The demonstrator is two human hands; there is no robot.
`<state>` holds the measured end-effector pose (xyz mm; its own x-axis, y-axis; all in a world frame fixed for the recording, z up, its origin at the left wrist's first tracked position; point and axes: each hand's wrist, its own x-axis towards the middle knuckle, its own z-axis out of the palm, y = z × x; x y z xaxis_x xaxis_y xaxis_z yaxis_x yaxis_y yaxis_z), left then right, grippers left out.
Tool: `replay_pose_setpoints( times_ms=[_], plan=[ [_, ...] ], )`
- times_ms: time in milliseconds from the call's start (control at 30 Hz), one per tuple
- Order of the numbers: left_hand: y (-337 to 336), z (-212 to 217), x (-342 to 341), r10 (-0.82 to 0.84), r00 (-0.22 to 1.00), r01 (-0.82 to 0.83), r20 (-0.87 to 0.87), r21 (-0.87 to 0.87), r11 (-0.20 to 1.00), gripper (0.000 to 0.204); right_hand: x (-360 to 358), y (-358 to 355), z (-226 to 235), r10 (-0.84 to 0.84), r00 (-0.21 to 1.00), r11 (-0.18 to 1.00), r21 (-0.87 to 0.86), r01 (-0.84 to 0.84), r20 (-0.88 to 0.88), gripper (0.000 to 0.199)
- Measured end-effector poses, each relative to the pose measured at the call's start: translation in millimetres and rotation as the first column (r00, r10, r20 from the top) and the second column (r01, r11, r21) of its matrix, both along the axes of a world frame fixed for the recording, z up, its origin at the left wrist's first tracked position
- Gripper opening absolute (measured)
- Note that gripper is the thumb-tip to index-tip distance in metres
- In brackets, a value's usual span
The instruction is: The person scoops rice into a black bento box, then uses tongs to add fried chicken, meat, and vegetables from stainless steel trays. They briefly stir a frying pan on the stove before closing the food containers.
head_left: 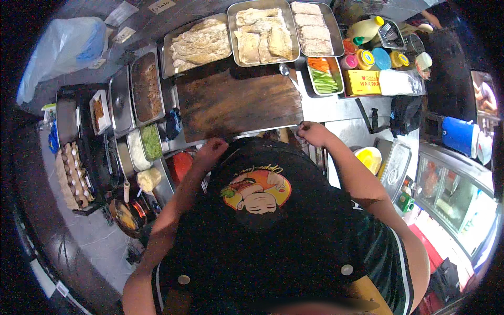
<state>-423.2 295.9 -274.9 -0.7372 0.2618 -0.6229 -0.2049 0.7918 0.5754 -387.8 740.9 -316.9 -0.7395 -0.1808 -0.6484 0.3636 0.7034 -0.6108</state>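
My left hand (pixel 214 149) is low at the near-left corner of a dark wooden cutting board (pixel 239 102), beside the edge of my black apron (pixel 262 231). Its fingers are curled in, and whatever they may hold is hidden. By the board's near-right corner is my right hand (pixel 313 134), its fingers pinched together. Nothing I can name shows between them. On the board's far side stand three metal trays: one of pale floured pieces (pixel 202 44), a middle one of flat coated pieces (pixel 265 37), and one of whitish breaded slabs (pixel 313 29).
A tray of carrot and cucumber sticks (pixel 324 76) stands right, with a spoon (pixel 286 71) near it. Beyond are a yellow wax paper box (pixel 363 82) and several sauce bottles and jars. Left are a tray of shredded meat (pixel 147 86), shredded greens (pixel 151 143), a pan (pixel 125 216) and an egg carton (pixel 73 176).
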Motion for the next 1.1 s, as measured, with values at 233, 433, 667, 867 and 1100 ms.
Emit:
replay_pose_setpoints(
  times_ms=[233,433,667,867,1100],
  plan=[
    [-69.2,-4.6,98.2,0.04,0.984,-0.058,0.176,0.097,0.994,0.045,-11.8,-16.7,3.0,0.011,0.998,0.996,-0.09,-0.006,0.055,0.024],
    [-102.1,-21.3,106.8,0.199,0.93,-0.223,0.308,0.047,0.974,0.047,-44.7,-36.8,13.7,0.114,0.993,0.993,-0.042,-0.113,0.027,0.027],
    [-121.6,-33.2,109.6,0.253,0.902,-0.287,0.351,0.048,0.957,0.05,-56.4,-39.3,44.5,-0.107,0.976,0.944,-0.289,0.16,0.191,0.022],
    [-140.2,-71.0,114.3,0.375,0.844,-0.395,0.383,-0.029,0.918,0.052,-97.9,-55.7,75.9,-0.404,0.802,0.529,-0.604,0.597,0.439,0.04],
    [-121.6,-29.6,136.3,0.416,0.896,-0.443,0.154,0.356,0.823,0.053,-143.6,-60.7,61.3,-0.433,0.713,0.286,-0.667,0.688,0.551,0.04]
  ],
)
